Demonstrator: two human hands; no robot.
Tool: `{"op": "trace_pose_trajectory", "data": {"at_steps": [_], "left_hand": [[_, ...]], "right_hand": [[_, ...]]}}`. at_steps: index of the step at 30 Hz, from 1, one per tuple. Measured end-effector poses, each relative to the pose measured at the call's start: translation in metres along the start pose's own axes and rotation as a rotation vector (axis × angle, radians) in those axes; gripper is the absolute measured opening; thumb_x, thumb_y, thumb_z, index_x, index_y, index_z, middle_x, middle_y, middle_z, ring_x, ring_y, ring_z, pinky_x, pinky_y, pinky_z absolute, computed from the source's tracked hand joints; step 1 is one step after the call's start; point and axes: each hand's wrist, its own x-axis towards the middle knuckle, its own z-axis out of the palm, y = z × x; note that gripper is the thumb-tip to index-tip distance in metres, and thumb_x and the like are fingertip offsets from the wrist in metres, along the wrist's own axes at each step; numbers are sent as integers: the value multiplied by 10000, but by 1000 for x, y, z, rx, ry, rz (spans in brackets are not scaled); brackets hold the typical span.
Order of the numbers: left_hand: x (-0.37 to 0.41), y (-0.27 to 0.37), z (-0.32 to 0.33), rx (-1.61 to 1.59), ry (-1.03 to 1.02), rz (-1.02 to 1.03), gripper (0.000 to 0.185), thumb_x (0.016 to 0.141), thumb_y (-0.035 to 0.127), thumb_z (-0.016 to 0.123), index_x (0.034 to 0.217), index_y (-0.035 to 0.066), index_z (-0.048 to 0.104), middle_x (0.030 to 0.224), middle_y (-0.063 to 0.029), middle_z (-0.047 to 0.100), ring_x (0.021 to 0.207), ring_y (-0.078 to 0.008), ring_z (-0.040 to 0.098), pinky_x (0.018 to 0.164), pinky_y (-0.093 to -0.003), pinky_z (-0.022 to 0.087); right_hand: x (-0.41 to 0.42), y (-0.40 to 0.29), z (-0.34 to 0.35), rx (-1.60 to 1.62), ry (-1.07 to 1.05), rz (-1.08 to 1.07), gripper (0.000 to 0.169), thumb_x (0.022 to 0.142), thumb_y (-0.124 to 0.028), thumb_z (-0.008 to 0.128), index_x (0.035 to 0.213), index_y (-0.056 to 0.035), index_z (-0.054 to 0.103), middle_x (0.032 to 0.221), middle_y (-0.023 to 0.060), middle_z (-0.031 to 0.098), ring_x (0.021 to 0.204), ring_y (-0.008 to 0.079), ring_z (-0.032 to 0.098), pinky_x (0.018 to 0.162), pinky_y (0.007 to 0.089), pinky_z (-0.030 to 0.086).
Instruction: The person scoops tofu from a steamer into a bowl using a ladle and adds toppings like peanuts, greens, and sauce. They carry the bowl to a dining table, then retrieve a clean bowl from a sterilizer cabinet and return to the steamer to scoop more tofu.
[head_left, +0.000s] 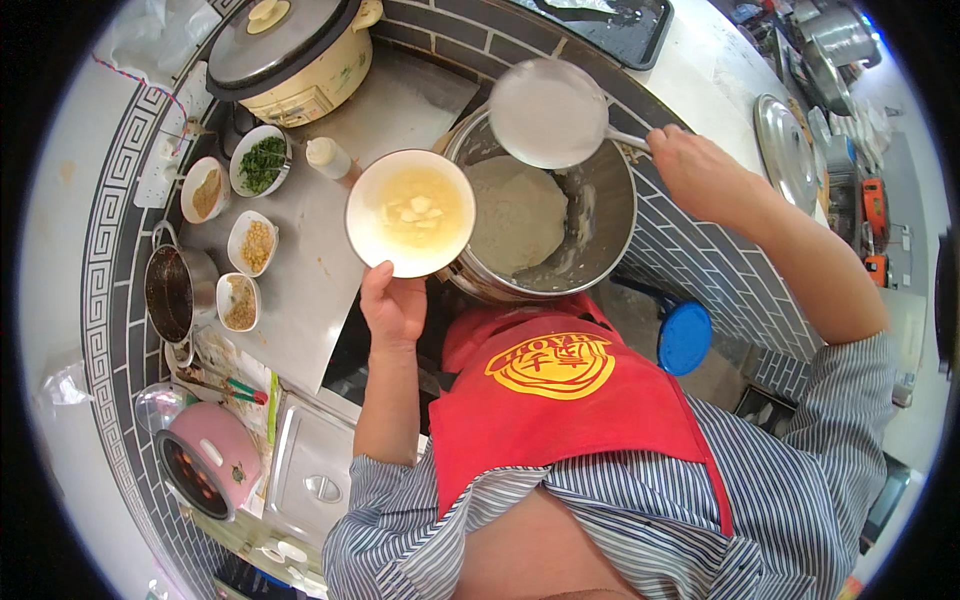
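Observation:
My left hand (395, 311) grips the rim of a white bowl (367, 251), thumb on the near edge. Yellowish liquid with several pale soft pieces (420, 210) fills the bowl's bottom. The long handle of a round, flat metal scoop (549, 112) is in my right hand (697, 172). That scoop is held over the far side of a deep steel pot (619, 232), apart from the bowl. Inside the pot lies a pale, smooth mass (517, 225), with smears on the inner wall. The bowl overlaps the pot's left rim in view; whether they touch I cannot tell.
Several small bowls, among them chopped greens (261, 165), stand on the left steel counter (300, 277). Nearby are a squeeze bottle (330, 161), a dark-stained pot (169, 292), a lidded electric cooker (300, 82) and a pink cooker (217, 450). A tiled ledge (697, 82) borders the right.

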Motion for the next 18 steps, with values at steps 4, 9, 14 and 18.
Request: {"op": "trace_pose_trajectory", "data": {"at_steps": [4,9,14,18], "left_hand": [[-10,5,-22,8,92,76,584,794,190,580,1342,38,443,1315,-107,532,1221,-273,504,1037,-431,398],[-32,9,-13,44,158,165,585,800,220,574,1344,47,447,1321,-105,532,1219,-271,510,1017,-435,417],[-52,5,-11,56,262,226,591,795,242,570,1342,53,454,1317,-107,538,1209,-278,518,1003,-438,429],[-61,-4,-15,38,330,250,593,795,244,562,1348,62,451,1319,-109,537,1204,-281,523,994,-445,433]], "right_hand": [[37,16,99,58,-223,-238,123,730,-10,573,822,42,636,875,227,647,856,370,646,718,426,529],[107,-34,230,79,-266,-367,146,668,-31,638,790,11,707,817,194,675,827,348,670,717,408,537],[138,-71,269,-3,-502,-368,265,713,-14,606,964,58,653,1063,220,631,1010,338,623,834,383,519],[136,-77,291,166,-409,-320,294,743,-11,581,1021,66,636,1085,221,625,1035,338,613,876,387,506]]}}
